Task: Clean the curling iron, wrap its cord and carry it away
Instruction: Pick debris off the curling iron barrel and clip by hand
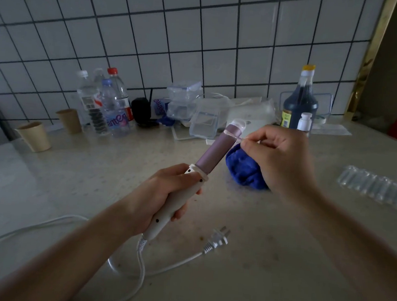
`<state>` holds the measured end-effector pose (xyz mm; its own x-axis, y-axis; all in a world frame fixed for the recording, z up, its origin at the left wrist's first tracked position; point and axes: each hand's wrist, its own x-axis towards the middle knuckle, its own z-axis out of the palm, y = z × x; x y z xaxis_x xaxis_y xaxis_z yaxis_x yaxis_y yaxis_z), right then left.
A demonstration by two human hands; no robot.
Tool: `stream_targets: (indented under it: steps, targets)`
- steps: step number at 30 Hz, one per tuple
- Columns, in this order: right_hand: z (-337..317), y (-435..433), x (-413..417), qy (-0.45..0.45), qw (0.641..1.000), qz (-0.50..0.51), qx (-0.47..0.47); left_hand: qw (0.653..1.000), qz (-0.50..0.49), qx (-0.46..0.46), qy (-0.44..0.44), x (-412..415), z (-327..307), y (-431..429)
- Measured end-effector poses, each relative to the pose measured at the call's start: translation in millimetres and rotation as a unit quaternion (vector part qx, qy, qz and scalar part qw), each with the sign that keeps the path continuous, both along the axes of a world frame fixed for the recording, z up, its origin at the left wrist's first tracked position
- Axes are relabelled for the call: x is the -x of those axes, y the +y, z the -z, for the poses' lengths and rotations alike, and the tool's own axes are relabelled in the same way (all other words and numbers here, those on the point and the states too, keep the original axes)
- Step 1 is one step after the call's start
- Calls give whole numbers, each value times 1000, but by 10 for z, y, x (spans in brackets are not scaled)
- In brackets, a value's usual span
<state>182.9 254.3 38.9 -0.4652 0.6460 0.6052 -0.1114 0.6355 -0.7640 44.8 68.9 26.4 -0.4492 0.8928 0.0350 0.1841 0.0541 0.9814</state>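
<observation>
Fingers of the left hand (163, 195) curled fully round the smooth white plastic handle of the curling iron (213, 149), held at centre frame and tilted up to the right. Fingertips of the right hand (280, 156) pinched together on a thin pale stick (237, 137), its end touching the matte mauve cylindrical barrel near the clear rounded tip. Just behind, a crumpled fuzzy blue cloth (245, 170) on the speckled stone counter (71, 187). White cord (141, 264) looping loose at lower left, ending in a pronged plug (216, 241). Paper cups (36, 136) and plastic bottles (115, 105) along the tiled wall at upper left.

Open counter (46, 197) left; bottles (110, 105), perhaps boxes (204, 122), behind.
</observation>
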Motion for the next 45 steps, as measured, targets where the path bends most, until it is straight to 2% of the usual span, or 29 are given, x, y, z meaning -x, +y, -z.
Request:
stream_targets:
  steps: [3, 7, 9, 13, 15, 19, 26, 33, 39, 45]
  targets:
    - [47, -23, 9, -10, 1000, -17, 6, 1000, 1, -2, 4, 11, 0, -5]
    - [210, -270, 53, -90, 987, -131, -12, 1000, -5, -1, 7, 77, 37, -1]
    - [182, -241, 52, -79, 991, -103, -13, 1000, 1, -2, 3, 102, 51, 4]
    - [-10, 22, -18, -4, 1000, 18, 5, 1000, 12, 2, 13, 142, 88, 9]
    - [6, -30, -9, -23, 1000, -6, -5, 1000, 8, 3, 19, 142, 110, 14]
    - [182, -316, 42, -103, 986, -129, -3, 998, -29, -8, 49, 138, 125, 23]
    - [5, -63, -4, -3, 1000, -15, 12, 995, -33, -19, 92, 130, 112, 11]
    - [193, -275, 48, -64, 991, -120, 15, 994, -47, -12, 96, 122, 96, 29]
    - [18, -78, -11, -11, 1000, -26, 11, 996, -39, -15, 81, 153, 92, 37]
    - [190, -324, 40, -81, 990, -116, 15, 997, -38, -48, 45, 152, 145, 41]
